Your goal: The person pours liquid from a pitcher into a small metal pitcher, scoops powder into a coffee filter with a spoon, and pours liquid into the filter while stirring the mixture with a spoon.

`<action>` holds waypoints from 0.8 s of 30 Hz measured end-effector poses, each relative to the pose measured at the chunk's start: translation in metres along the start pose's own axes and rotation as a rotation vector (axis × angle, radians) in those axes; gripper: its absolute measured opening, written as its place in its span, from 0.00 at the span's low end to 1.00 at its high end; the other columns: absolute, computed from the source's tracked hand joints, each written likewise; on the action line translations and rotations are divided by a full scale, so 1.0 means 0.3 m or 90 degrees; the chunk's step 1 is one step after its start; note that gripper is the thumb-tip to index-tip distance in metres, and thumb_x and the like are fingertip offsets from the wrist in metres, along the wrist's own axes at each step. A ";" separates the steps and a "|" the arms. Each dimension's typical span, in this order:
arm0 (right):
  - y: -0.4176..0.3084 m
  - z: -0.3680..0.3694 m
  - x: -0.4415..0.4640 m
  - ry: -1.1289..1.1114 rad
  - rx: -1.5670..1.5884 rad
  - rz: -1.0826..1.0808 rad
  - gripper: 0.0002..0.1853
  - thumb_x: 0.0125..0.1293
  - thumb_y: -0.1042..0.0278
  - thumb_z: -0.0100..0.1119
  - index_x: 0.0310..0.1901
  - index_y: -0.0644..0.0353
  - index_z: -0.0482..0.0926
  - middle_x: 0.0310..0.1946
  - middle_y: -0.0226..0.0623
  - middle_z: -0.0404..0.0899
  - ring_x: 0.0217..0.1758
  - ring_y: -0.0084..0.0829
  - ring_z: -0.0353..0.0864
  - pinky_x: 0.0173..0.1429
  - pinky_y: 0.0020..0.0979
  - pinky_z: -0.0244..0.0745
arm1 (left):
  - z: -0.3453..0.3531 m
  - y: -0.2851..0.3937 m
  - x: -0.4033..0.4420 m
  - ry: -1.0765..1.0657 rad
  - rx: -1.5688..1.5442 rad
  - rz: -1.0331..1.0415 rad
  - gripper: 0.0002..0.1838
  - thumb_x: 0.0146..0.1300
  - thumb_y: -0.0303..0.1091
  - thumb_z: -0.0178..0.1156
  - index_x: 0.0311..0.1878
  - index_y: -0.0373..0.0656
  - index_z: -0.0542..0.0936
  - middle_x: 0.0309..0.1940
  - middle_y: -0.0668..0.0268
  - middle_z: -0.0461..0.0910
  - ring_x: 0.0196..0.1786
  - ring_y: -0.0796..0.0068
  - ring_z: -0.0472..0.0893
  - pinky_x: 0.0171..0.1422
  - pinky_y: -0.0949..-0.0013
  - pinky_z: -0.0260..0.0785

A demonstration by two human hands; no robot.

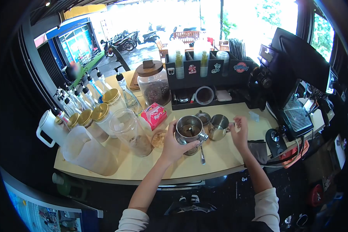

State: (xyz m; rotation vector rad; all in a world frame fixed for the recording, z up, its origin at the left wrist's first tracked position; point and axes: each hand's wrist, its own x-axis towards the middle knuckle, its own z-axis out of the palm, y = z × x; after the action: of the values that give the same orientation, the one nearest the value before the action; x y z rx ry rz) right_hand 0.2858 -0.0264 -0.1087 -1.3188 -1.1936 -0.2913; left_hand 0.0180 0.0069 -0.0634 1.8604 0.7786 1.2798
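My left hand [174, 145] is wrapped round a round stainless steel pot [189, 126] with a small side fitting and brownish liquid inside. The pot is held above the counter, over a small glass [191, 150] that is mostly hidden. At the handle of a steel pitcher [219, 127] is my right hand [240, 131], its fingers curled; the pitcher stands on the counter. A spoon [203, 155] lies just right of the pot. Behind the pot sits a small metal-rimmed container [203, 117]. Left of my left hand is a small dish of pale contents [158, 138].
Left on the counter [143, 170] stand a clear tall jar [129, 133], a big plastic pitcher [87, 150], gold-lidded jars [100, 113] and pump bottles [128, 92]. A pink packet [154, 116] lies behind. A black cup organizer [208, 77] and a machine [297, 114] stand back and right.
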 end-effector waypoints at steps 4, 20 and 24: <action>-0.156 -0.042 -0.086 -0.581 0.055 -0.109 0.12 0.58 0.75 0.57 0.45 0.57 0.77 0.35 0.38 0.77 0.41 0.38 0.81 0.43 0.36 0.76 | 0.003 -0.003 -0.003 0.001 -0.005 0.008 0.46 0.38 0.41 0.80 0.58 0.39 0.64 0.50 0.59 0.76 0.55 0.67 0.77 0.61 0.63 0.68; -0.175 -0.032 -0.141 -0.678 0.161 -0.057 0.08 0.65 0.75 0.52 0.46 0.63 0.72 0.33 0.40 0.75 0.39 0.37 0.80 0.42 0.35 0.75 | 0.004 -0.003 -0.001 0.010 -0.015 0.029 0.44 0.40 0.42 0.79 0.57 0.39 0.65 0.48 0.58 0.76 0.53 0.66 0.78 0.59 0.64 0.69; -0.190 -0.072 -0.073 -0.497 0.160 0.143 0.07 0.73 0.71 0.46 0.43 0.63 0.73 0.28 0.34 0.76 0.30 0.23 0.76 0.35 0.25 0.69 | -0.003 0.006 0.004 0.004 0.013 0.041 0.43 0.40 0.43 0.79 0.56 0.38 0.66 0.49 0.57 0.77 0.54 0.64 0.78 0.59 0.62 0.69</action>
State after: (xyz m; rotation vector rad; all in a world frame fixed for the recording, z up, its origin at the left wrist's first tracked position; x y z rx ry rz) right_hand 0.2445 -0.0719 -0.0886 -1.3627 -1.6320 0.5738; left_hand 0.0176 0.0070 -0.0612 1.9130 0.7431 1.3231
